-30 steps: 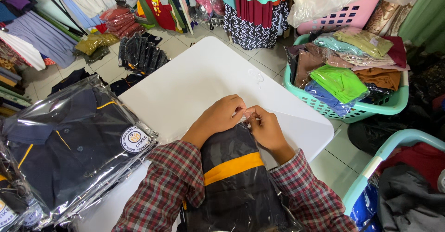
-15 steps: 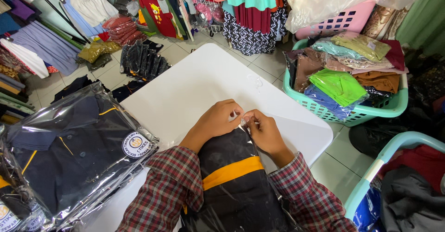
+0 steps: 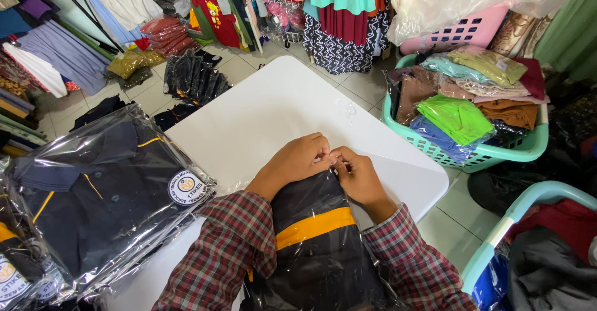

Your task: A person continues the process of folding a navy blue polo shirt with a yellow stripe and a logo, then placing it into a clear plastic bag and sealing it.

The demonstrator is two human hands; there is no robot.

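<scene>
A folded black garment with an orange band lies in a clear plastic bag on the white table, right in front of me. My left hand and my right hand meet at the bag's far end, fingertips pinching the plastic edge together. Both sleeves are red plaid. What lies between the fingertips is too small to make out.
A stack of bagged dark polo shirts sits at the table's left. A teal basket full of folded coloured clothes stands on the floor at right, a second teal basket nearer. Hanging clothes and piles of garments ring the far side.
Both hands stay at the bag's far edge, fingers shifting only slightly. The view has drifted a little.
</scene>
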